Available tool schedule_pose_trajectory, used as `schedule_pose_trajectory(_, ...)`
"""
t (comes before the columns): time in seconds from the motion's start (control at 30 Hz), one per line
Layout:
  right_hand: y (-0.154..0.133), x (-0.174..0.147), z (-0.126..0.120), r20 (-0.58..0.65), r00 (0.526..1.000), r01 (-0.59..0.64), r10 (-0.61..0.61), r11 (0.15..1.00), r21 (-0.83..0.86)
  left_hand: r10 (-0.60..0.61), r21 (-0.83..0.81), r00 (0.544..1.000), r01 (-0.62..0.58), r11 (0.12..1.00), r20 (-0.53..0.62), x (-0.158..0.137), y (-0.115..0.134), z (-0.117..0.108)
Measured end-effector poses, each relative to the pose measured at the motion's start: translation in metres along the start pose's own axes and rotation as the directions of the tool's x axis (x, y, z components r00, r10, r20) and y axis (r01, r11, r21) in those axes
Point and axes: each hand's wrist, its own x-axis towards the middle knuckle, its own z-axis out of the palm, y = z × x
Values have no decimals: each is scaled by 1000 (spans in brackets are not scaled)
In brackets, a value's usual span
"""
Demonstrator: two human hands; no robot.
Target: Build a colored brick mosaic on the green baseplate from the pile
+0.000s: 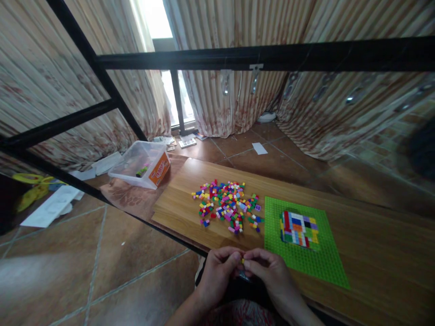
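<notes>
My left hand (pixel 220 269) and my right hand (pixel 267 269) meet in front of my lap, at the near edge of the wooden board (pixel 176 199). Between their fingertips is a small yellow toy brick (pixel 242 261), pinched from both sides and mostly hidden by the fingers. Beyond the hands lies a loose pile of small coloured toy bricks (pixel 227 201). To the right, a green baseplate (pixel 326 262) lies flat on the board. A block of multicoloured bricks (pixel 299 229) sits on the baseplate's middle.
A clear plastic box (pixel 129 156) with an orange label and a few items inside stands past the board's left end. Black metal bars (pixel 210 59) cross in front of long curtains (pixel 244 104). Papers (pixel 54 206) lie on the tiled floor at left.
</notes>
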Motion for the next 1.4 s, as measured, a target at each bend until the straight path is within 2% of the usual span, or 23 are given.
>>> schedule_pose_trajectory(0.07, -3, 4, -3, 12, 1000, -19, 19, 1000, 0, -27, -27, 1000, 27, 999, 9, 3, 0, -3)
schedule_pose_trajectory(0.1, -6, 9, -6, -3, 1000, 16, -17, 999, -52, -22, -18, 1000, 22, 1000, -2, 5, 0, -4)
schedule_pose_trajectory(0.17, -11, 21, -11, -63, 981, 164, -186, 954, -252, 41, 80, 997, -36, 996, -59, 10, 5, -9)
schedule_pose_trajectory(0.23, -15, 36, -17, -84, 909, 318, -408, 810, -492, 161, 289, 980, -121, 950, -119, 15, 13, -15)
schedule_pose_trajectory(0.27, -17, 43, -18, -63, 867, 370, -495, 722, -584, 226, 414, 965, -154, 897, -130, 18, 17, -19)
schedule_pose_trajectory(0.33, -19, 54, -18, 14, 804, 432, -595, 568, -700, 333, 639, 935, -184, 747, -119, 23, 24, -25)
schedule_pose_trajectory(0.43, -19, 60, -9, 98, 757, 463, -646, 425, -778, 435, 833, 897, -184, 522, -75, 31, 29, -31)
schedule_pose_trajectory(0.53, -18, 58, 7, 192, 738, 487, -647, 314, -815, 512, 913, 858, -185, 365, -31, 37, 25, -33)
schedule_pose_trajectory(0.63, -15, 58, 21, 253, 753, 463, -607, 215, -860, 563, 946, 826, -179, 269, -4, 40, 19, -33)
schedule_pose_trajectory(0.73, -11, 63, 27, 244, 764, 409, -598, 156, -899, 571, 958, 821, -157, 242, -9, 43, 16, -34)
schedule_pose_trajectory(0.8, -8, 67, 27, 236, 760, 399, -606, 149, -905, 556, 954, 831, -150, 261, -22, 44, 17, -34)
schedule_pose_trajectory(0.87, -7, 68, 26, 218, 749, 409, -626, 177, -895, 557, 939, 830, -158, 306, -42, 43, 19, -33)
schedule_pose_trajectory(0.97, -10, 62, 23, 187, 729, 460, -659, 269, -846, 575, 881, 812, -197, 430, -100, 39, 24, -29)
schedule_pose_trajectory(1.0, -11, 59, 23, 187, 724, 490, -664, 304, -817, 559, 845, 820, -210, 492, -121, 36, 25, -27)
schedule_pose_trajectory(1.1, -15, 45, 20, 221, 715, 591, -663, 405, -698, 401, 661, 908, -227, 715, -121, 26, 27, -20)
schedule_pose_trajectory(1.2, -17, 29, 18, 213, 742, 616, -636, 520, -592, 175, 430, 983, -139, 892, -46, 16, 28, -17)
schedule_pose_trajectory(1.3, -17, 13, 15, 190, 794, 578, -577, 621, -529, 3, 287, 1000, -8, 958, 20, 9, 28, -17)
schedule_pose_trajectory(1.4, -15, 3, 12, 169, 835, 535, -524, 702, -470, -120, 164, 988, 104, 981, 96, 4, 27, -17)
